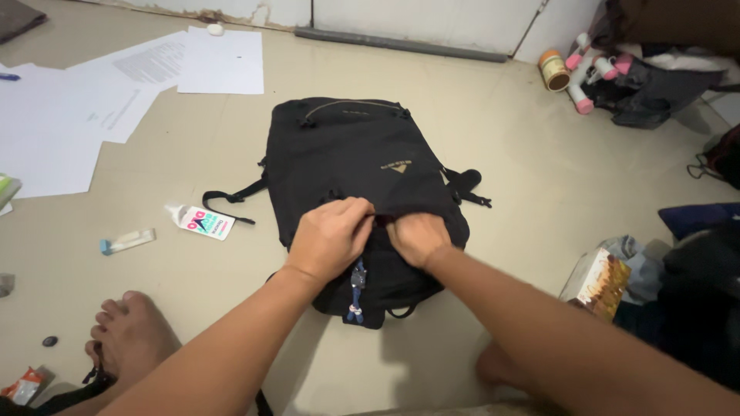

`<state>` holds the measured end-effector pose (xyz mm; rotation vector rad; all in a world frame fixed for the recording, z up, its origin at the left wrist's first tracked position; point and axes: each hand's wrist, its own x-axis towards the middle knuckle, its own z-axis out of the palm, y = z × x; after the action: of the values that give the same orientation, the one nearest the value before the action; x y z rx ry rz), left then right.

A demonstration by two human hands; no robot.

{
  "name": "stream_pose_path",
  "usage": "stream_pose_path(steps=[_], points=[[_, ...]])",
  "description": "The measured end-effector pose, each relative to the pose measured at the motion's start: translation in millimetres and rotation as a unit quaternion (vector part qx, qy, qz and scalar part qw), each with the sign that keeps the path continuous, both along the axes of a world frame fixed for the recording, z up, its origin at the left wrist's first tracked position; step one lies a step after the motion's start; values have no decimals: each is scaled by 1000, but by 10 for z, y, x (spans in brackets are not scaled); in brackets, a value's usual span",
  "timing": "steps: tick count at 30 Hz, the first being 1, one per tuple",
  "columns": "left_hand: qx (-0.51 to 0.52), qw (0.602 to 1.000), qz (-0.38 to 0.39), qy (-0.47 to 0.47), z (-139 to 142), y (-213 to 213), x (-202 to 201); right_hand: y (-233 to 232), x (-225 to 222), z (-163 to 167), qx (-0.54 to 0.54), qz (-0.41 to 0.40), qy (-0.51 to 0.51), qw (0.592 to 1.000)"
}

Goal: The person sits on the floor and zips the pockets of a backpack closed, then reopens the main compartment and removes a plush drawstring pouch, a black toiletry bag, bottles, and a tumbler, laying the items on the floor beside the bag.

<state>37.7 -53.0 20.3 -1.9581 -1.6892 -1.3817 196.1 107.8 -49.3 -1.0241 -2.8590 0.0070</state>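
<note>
Floor [193, 293] is carrying everything here, and we are working seated on it with a black backpack [362, 169] lying flat in front of us, its top end pointing away from us.

Going left to right: white paper sheets [100, 100] are lying at the far left, well apart from the backpack. A small clear tube [127, 241] and a white squeeze bottle [200, 222] are lying near the backpack's left strap. Our bare foot [131, 335] is resting on the floor below them.

At the near end of the backpack, our left hand [331, 239] is bending its fingers and pinching the black fabric at an opening. A blue cord pull [356, 289] is hanging just below this hand. Our right hand [418, 237] is curling closed just beside the left one, gripping the opposite edge of the same fold. The two hands are nearly touching.

We are judging the step in hand as parting or closing a pocket at the near end; which of the two we cannot tell. The next move is calling for both hands to keep tension on the fabric edges, so that the opening is staying aligned.

Farther right, a printed carton [597, 281] is lying near our right forearm, and pink-capped bottles [590, 73] are standing by the wall.
</note>
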Motion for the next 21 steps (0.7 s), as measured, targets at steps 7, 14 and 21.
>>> stream_pose_path(steps=[7, 14, 21], points=[[-17, 1000, -13, -9, 24, -30, 53, 28, 101, 22, -8, -60, 141, 988], [-31, 999, -8, -10, 50, -5, 58, 132, -436, 74, -52, -88, 79, 992], [-50, 998, -25, -37, 70, -19, 28, 221, -17, 142, -113, 64, 174, 976]])
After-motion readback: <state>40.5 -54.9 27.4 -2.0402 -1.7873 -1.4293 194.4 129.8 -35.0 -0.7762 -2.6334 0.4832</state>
